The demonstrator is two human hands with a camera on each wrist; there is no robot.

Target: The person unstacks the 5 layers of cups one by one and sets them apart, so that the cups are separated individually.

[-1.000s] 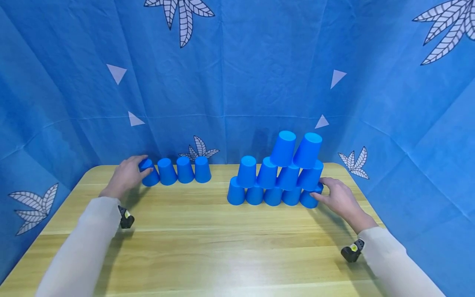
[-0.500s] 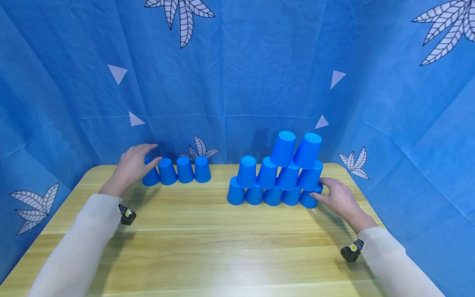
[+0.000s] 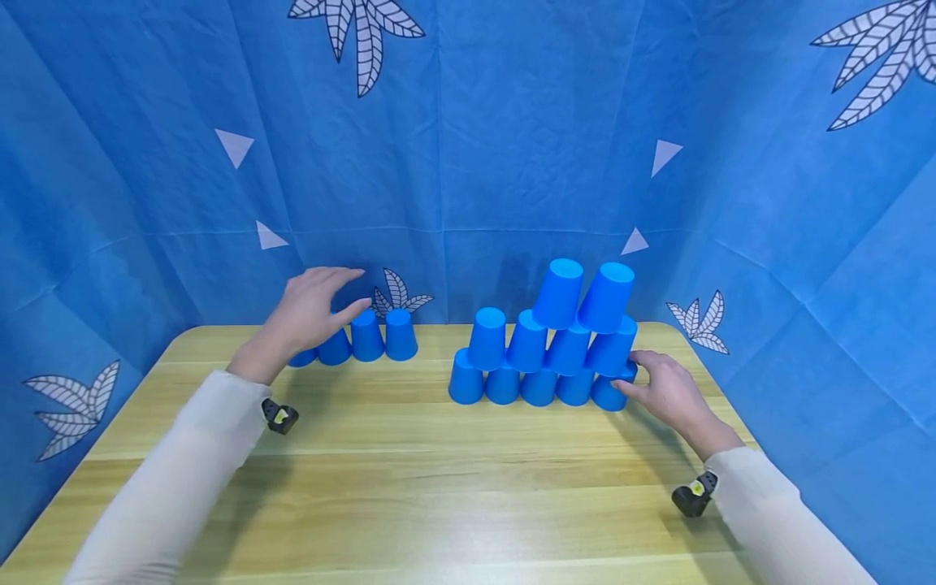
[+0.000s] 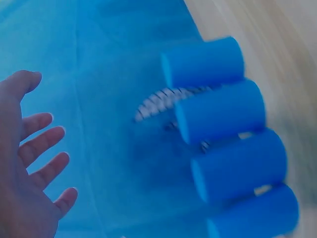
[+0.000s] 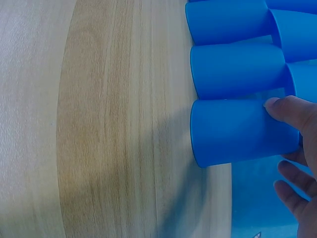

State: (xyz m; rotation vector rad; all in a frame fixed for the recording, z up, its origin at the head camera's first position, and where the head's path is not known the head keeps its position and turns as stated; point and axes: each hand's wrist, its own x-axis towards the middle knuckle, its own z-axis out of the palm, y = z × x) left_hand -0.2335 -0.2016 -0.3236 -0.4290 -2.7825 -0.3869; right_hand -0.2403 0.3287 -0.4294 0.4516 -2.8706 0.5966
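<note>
My left hand [image 3: 310, 309] hovers over the left end of a row of upside-down blue cups [image 3: 400, 335]. In the left wrist view its fingers are spread, holding nothing, apart from the cups [image 4: 223, 111]. On the right stands a stepped stack of upside-down blue cups [image 3: 488, 341], with two cups [image 3: 559, 292] on its top tier. The right hand [image 3: 669, 394] has its thumb on the front of the bottom tier's rightmost cup [image 3: 607, 394] and a finger behind it. In the right wrist view the thumb presses that cup [image 5: 242, 131] near its narrow end; some fingers are hidden.
A wooden table [image 3: 409, 487] carries everything. Blue cloth [image 3: 439, 146] with leaf and triangle prints hangs behind and at both sides. A gap of bare table separates the row from the stack.
My left hand has let go of the row's leftmost cup, lifted and moved to the right above the row. The right hand and the stack have stayed put.
</note>
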